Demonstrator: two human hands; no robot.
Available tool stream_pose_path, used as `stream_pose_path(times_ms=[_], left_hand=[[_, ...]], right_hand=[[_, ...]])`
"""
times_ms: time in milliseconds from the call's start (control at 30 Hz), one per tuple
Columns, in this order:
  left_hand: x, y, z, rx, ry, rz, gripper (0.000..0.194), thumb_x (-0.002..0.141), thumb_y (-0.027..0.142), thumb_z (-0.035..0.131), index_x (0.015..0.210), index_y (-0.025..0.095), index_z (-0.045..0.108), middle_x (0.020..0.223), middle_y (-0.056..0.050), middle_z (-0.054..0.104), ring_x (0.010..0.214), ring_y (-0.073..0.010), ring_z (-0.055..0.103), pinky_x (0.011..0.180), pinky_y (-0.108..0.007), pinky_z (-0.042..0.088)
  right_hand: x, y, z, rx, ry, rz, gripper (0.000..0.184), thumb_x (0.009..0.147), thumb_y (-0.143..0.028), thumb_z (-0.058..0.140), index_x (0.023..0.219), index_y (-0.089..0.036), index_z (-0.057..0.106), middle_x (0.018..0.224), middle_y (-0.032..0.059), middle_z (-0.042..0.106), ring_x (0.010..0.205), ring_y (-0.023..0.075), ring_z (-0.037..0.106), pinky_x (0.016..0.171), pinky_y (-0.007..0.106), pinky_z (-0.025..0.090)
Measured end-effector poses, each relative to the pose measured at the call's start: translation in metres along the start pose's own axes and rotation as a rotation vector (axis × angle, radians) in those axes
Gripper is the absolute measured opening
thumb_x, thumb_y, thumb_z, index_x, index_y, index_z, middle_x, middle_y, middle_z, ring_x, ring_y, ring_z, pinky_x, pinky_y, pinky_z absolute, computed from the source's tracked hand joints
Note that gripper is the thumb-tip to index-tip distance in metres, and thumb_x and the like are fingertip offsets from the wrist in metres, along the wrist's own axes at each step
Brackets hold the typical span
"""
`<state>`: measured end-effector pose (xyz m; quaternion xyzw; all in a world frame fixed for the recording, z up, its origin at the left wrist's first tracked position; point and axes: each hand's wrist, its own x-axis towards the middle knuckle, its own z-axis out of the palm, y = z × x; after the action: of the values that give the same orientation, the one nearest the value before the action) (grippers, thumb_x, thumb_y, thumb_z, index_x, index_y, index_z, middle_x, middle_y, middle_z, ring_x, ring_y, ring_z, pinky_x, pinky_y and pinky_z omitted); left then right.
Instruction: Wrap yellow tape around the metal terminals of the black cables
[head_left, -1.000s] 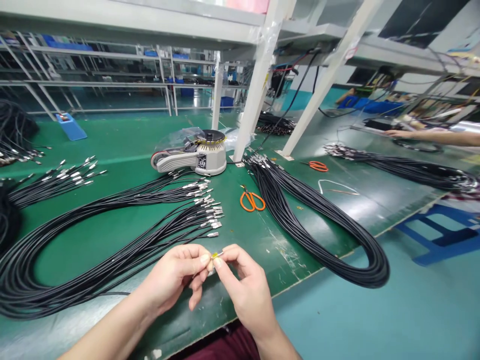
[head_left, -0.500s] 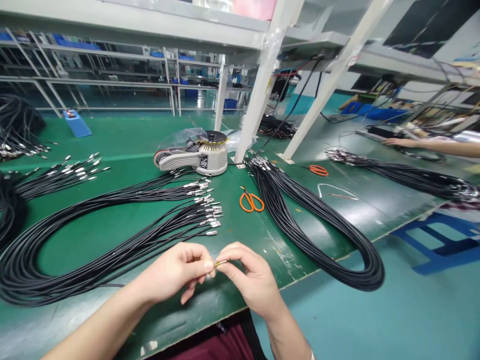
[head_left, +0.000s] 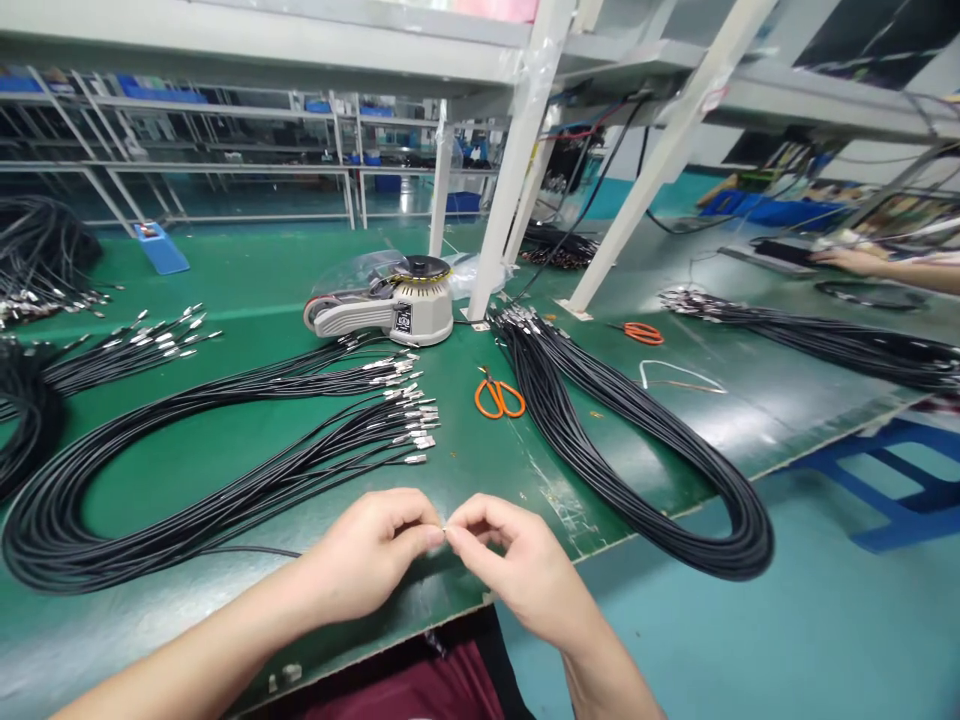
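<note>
My left hand point(head_left: 382, 550) is closed in a pinch, thumb against index finger. A single black cable point(head_left: 255, 550) runs from the coil on the left to behind my left wrist; its end is hidden in the hand. Tip to tip with it, my right hand point(head_left: 517, 565) pinches a small gold-yellow piece, now almost wholly covered by the fingertips. Beyond the left hand lies a looped bundle of black cables point(head_left: 150, 425) with silver metal ends. Another looped black bundle point(head_left: 675, 480) lies to the right, its bend reaching past the table edge.
Orange-handled scissors point(head_left: 500, 398) lie between the bundles, with a second orange pair point(head_left: 643, 333) farther right. A round tape dispenser point(head_left: 420, 312) stands by the white shelf post point(head_left: 514, 170). A co-worker's hand point(head_left: 855, 260) is at far right. A blue stool point(head_left: 892, 480) stands below.
My fingertips have come closer together, and the gold-yellow piece seen between them earlier is nearly covered. My left hand's lower fingers have curled in. The view has shifted slightly.
</note>
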<state>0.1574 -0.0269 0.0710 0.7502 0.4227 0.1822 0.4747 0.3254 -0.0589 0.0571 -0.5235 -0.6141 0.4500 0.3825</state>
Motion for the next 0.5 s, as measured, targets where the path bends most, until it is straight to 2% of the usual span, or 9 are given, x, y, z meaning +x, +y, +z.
stream_pose_path(times_ms=[67, 167, 233, 267, 333, 367, 433, 500], left_hand=[[0.003, 0.001, 0.005, 0.003, 0.014, 0.008, 0.023, 0.081, 0.027, 0.047, 0.062, 0.017, 0.055, 0.064, 0.003, 0.053, 0.065, -0.0121, 0.047, 0.061, -0.021, 0.034], [0.003, -0.002, 0.004, -0.127, -0.07, -0.078, 0.025, 0.082, 0.031, 0.047, 0.065, 0.016, 0.058, 0.061, 0.002, 0.052, 0.06, -0.0121, 0.048, 0.059, -0.022, 0.037], [-0.003, -0.007, -0.007, -0.217, -0.083, -0.134, 0.03, 0.085, 0.037, 0.042, 0.082, 0.016, 0.062, 0.069, 0.0, 0.058, 0.065, -0.0137, 0.052, 0.063, -0.024, 0.042], [-0.009, -0.01, -0.015, -0.209, -0.043, -0.149, 0.033, 0.087, 0.04, 0.039, 0.094, 0.017, 0.062, 0.078, -0.002, 0.062, 0.071, -0.0149, 0.055, 0.068, -0.025, 0.043], [-0.024, -0.018, -0.03, -0.068, 0.067, -0.159, 0.035, 0.088, 0.041, 0.038, 0.11, 0.021, 0.058, 0.099, -0.004, 0.064, 0.089, -0.0171, 0.056, 0.083, -0.029, 0.041], [-0.031, -0.022, -0.035, 0.033, 0.093, -0.161, 0.034, 0.087, 0.04, 0.042, 0.11, 0.023, 0.058, 0.104, -0.004, 0.063, 0.095, -0.0179, 0.055, 0.088, -0.03, 0.039], [-0.042, -0.029, -0.04, 0.187, 0.071, -0.148, 0.03, 0.084, 0.038, 0.048, 0.107, 0.024, 0.061, 0.107, -0.004, 0.062, 0.099, -0.0189, 0.054, 0.089, -0.029, 0.037], [-0.044, -0.032, -0.036, 0.249, 0.017, -0.112, 0.028, 0.084, 0.038, 0.049, 0.104, 0.024, 0.063, 0.102, -0.004, 0.064, 0.095, -0.0188, 0.055, 0.086, -0.028, 0.039]], right_hand=[[-0.002, 0.0, -0.004, -0.024, -0.043, -0.004, 0.012, 0.078, -0.023, 0.057, 0.07, -0.017, 0.064, 0.068, -0.0006, 0.062, 0.064, 0.0116, 0.055, 0.058, 0.022, 0.045], [-0.003, 0.004, -0.006, 0.001, -0.066, 0.043, 0.013, 0.077, -0.024, 0.057, 0.068, -0.017, 0.063, 0.064, -0.0013, 0.06, 0.06, 0.0109, 0.053, 0.057, 0.022, 0.043], [-0.001, 0.008, -0.004, 0.046, -0.043, 0.104, 0.014, 0.077, -0.026, 0.058, 0.067, -0.016, 0.061, 0.062, -0.0019, 0.058, 0.059, 0.0106, 0.051, 0.056, 0.022, 0.042], [0.0, 0.011, -0.003, 0.067, -0.025, 0.133, 0.015, 0.076, -0.027, 0.058, 0.066, -0.016, 0.061, 0.061, -0.0021, 0.057, 0.058, 0.0107, 0.051, 0.056, 0.022, 0.042], [0.002, 0.015, -0.001, 0.095, 0.003, 0.17, 0.017, 0.075, -0.03, 0.059, 0.066, -0.016, 0.061, 0.06, -0.0023, 0.056, 0.058, 0.011, 0.051, 0.056, 0.023, 0.042], [0.002, 0.017, 0.0, 0.103, 0.007, 0.176, 0.018, 0.075, -0.031, 0.059, 0.066, -0.016, 0.061, 0.059, -0.0023, 0.056, 0.058, 0.0113, 0.051, 0.057, 0.023, 0.042], [0.003, 0.019, 0.001, 0.115, 0.004, 0.172, 0.019, 0.074, -0.033, 0.06, 0.066, -0.016, 0.061, 0.059, -0.0021, 0.056, 0.058, 0.0117, 0.052, 0.057, 0.023, 0.042], [0.003, 0.019, 0.001, 0.121, 0.012, 0.166, 0.019, 0.074, -0.033, 0.061, 0.066, -0.016, 0.061, 0.059, -0.0018, 0.056, 0.058, 0.012, 0.052, 0.057, 0.024, 0.042]])
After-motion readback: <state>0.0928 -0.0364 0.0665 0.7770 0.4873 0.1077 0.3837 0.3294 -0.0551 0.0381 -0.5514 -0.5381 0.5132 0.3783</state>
